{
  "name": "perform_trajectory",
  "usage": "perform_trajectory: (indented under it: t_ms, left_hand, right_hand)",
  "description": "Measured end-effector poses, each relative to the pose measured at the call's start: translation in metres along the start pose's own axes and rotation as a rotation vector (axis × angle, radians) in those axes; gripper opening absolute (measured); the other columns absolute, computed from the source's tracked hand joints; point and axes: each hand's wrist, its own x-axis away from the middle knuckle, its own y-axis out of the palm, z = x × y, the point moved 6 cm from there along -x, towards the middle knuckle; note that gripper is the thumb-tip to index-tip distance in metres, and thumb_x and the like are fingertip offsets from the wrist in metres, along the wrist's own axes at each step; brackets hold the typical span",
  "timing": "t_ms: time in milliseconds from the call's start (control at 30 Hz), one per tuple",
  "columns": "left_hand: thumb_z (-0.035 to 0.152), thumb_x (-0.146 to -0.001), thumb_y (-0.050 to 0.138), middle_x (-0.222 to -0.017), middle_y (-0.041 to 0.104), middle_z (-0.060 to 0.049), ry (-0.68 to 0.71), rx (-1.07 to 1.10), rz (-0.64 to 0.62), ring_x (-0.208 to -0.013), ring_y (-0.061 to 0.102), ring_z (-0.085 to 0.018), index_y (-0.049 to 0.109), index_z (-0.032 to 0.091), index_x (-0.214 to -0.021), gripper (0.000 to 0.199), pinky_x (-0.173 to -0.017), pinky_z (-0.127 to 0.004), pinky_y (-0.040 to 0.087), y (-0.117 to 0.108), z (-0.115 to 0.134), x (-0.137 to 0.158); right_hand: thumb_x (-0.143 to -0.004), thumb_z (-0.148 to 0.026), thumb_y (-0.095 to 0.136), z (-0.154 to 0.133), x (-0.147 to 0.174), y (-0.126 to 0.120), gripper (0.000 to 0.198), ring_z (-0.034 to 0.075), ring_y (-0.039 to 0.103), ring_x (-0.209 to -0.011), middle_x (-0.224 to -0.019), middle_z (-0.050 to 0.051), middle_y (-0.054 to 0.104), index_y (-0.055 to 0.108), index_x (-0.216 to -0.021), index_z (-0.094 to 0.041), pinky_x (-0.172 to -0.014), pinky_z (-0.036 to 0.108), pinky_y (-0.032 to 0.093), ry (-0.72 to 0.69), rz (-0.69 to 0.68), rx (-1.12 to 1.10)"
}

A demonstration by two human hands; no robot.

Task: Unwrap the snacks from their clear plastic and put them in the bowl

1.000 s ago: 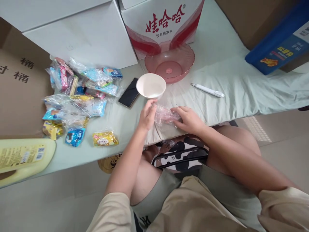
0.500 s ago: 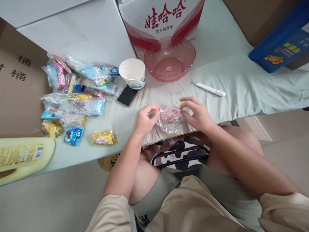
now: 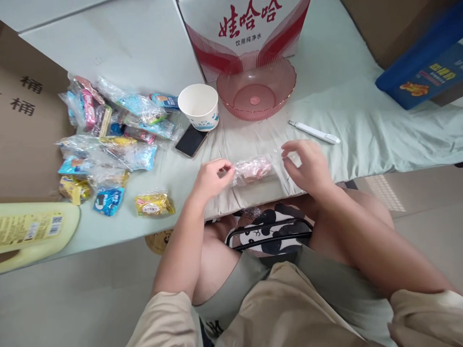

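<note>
In front of me lies a clear crinkled plastic packet (image 3: 255,167) with something pink and reddish inside; its exact contents are blurred. My left hand (image 3: 214,177) pinches the packet's left end between thumb and forefinger. At the other end, my right hand (image 3: 306,164) has its fingers curled by the clear film, which stretches up to the fingertips. A pink ribbed glass bowl (image 3: 256,108) stands beyond the packet. To the right of the bowl lies a white utility knife (image 3: 314,132).
A pile of wrapped snacks (image 3: 115,130) and a single yellow packet (image 3: 154,204) lie to the left. A paper cup (image 3: 198,108) stands by a phone (image 3: 191,141). The water carton (image 3: 246,33) is behind the bowl, a blue container (image 3: 415,72) at right, a yellow-green bottle (image 3: 39,231) at left.
My hands have moved apart, the left one leftward and the right one rightward. Between them the plastic packet is now stretched straighter, its loose lower film drawn up.
</note>
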Motion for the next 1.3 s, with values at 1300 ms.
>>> perform_trajectory:
  t_ms: [1300]
  left_hand:
    - [0.021, -0.085, 0.048, -0.062, 0.067, -0.001, -0.631, 0.899, 0.228, -0.046, 0.057, -0.009, 0.05, 0.019, -0.074, 0.012, -0.044, -0.018, 0.034, -0.012, -0.032, -0.006]
  right_hand:
    - [-0.082, -0.037, 0.075, -0.014, -0.118, -0.045, 0.061, 0.029, 0.058, -0.115, -0.13, 0.02, 0.057, 0.05, -0.133, -0.014, -0.094, 0.047, 0.049, 0.242, 0.33, -0.104]
